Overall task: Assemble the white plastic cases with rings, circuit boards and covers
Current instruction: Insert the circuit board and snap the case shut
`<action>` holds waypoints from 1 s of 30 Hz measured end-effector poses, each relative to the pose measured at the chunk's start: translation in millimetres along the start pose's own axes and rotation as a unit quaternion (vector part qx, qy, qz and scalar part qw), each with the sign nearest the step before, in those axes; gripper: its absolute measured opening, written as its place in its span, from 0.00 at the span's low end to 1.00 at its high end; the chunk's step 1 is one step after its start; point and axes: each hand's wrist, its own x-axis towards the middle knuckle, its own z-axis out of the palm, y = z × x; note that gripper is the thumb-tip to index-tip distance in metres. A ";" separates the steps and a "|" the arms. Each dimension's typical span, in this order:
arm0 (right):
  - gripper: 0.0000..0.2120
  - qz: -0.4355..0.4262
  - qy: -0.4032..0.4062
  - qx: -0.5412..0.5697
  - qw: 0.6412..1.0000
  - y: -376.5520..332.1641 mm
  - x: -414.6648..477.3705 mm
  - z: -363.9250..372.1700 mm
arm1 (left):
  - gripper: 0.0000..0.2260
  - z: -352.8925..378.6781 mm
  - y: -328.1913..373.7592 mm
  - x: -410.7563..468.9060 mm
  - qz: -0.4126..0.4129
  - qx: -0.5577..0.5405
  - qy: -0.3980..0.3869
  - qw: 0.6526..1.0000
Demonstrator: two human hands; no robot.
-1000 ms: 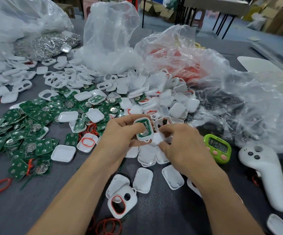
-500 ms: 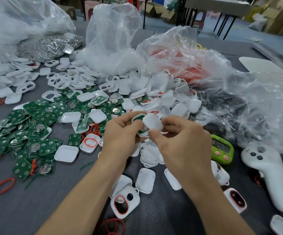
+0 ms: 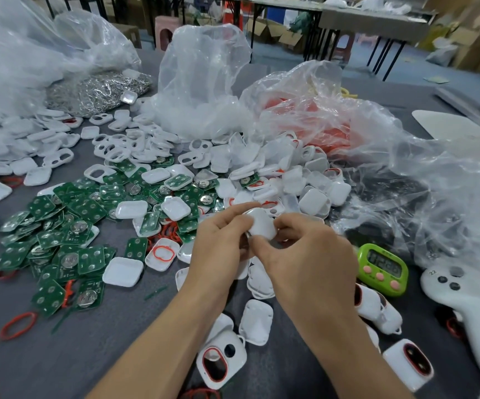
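Grips a white plastic case [image 3: 261, 224] between both hands, raised just above the grey table [image 3: 112, 355] and just in front of the heap of loose shells [image 3: 313, 197]. Pinches it from the left with the curled fingers of the left hand [image 3: 221, 243]; clamps it from the right and from below with the bent fingers of the right hand [image 3: 305, 260]. Shows only the smooth white back of the case, so probably presses the cover home; cannot tell whether the seam is closed, with the edges hidden behind both hands.

Could snap shut crooked if squeezed at one corner only, leaving a lip open or straining a clip. Could nip the red ring out of its seat or shift the board inside, both out of sight here. Could shoot out from the fingertips under the squeeze and drop among the shells directly beneath, then pass for an empty one. Could get mixed with the green circuit boards [image 3: 89, 208] or the loose covers [image 3: 123, 270] if set down carelessly to the left. Could nudge the ringed case [image 3: 221, 361] lying between the forearms, or bump the green timer [image 3: 382, 269] just beside the right hand, with a careless swing of a wrist.
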 end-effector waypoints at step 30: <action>0.17 -0.048 -0.016 -0.020 0.999 4.8 -1.6 8.6 | 0.12 -4.8 -8.2 7.3 0.031 -0.017 -0.026 0.999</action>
